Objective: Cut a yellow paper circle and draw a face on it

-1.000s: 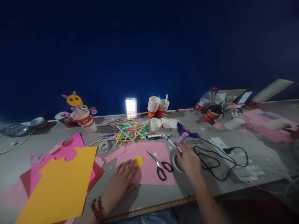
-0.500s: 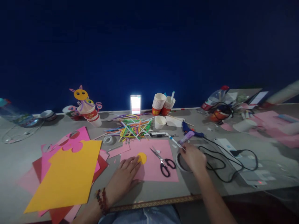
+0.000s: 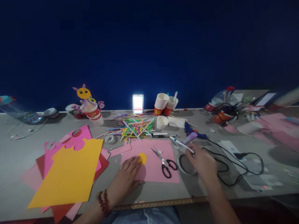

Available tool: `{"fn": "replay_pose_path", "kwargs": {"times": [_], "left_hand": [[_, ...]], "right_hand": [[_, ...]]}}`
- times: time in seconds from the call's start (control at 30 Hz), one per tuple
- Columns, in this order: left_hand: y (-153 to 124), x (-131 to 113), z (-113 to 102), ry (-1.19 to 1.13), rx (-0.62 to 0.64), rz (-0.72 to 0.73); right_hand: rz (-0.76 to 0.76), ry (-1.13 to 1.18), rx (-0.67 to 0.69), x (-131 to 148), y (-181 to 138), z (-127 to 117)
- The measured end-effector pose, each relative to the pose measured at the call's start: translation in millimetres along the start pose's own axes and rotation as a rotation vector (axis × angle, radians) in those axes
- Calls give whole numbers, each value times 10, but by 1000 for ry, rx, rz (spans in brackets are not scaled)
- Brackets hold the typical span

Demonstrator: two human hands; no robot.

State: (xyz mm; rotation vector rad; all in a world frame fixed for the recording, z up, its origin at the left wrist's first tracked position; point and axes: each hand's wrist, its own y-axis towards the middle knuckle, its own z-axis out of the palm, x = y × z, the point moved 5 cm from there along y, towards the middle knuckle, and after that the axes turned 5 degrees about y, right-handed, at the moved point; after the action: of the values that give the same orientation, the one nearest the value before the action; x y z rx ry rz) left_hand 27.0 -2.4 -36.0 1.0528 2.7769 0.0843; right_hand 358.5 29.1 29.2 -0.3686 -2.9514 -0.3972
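My left hand (image 3: 125,180) lies flat, fingers stretched, on a light pink paper sheet (image 3: 154,169), its fingertips touching a small yellow paper circle (image 3: 142,158). My right hand (image 3: 202,161) is closed round the near end of a white marker pen (image 3: 181,143), which points away to the left. Under that hand lies a roll of tape (image 3: 183,165). Black-handled scissors (image 3: 164,161) rest on the pink sheet between the two hands.
A stack of orange, pink and red paper (image 3: 67,171) lies at left. Coloured straws (image 3: 135,126), paper cups (image 3: 165,105), a blue glue gun (image 3: 192,132) with black cable (image 3: 235,174) and a power strip (image 3: 230,147) crowd the back and right. A cup craft figure (image 3: 90,107) stands back left.
My right hand has closed on the marker and drawn it slightly nearer and to the right. The left hand has stayed on the pink sheet. The view shifted a little.
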Motion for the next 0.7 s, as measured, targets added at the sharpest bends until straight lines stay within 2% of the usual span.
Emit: {"fn": "replay_pose_path", "kwargs": {"times": [0.13,0.23,0.27,0.33,0.37,0.5,0.6,0.7], "left_hand": [[8,-1,-47,-63,-15,16],[65,-43,-227,-160,-104,-16],[95,-72,-300,-194,-145,-26],[167,-158,-422,-268,-196,-11],[205,-199,-464,-305,-209,-3],[322,-264,-476,-324,-151,-46],[342,-261,-422,-283,-99,-58],[314,-235,-379,-296,-102,-90]], "right_hand": [[91,384,-146,-104,-147,-339],[59,633,-193,72,-319,-505],[27,714,-159,197,-378,-518],[-70,924,30,528,-486,-463],[-97,1015,72,676,-532,-440],[36,1300,164,1038,-596,-229],[-23,1385,335,1288,-578,-42],[-83,1394,468,1489,-584,75]]}}
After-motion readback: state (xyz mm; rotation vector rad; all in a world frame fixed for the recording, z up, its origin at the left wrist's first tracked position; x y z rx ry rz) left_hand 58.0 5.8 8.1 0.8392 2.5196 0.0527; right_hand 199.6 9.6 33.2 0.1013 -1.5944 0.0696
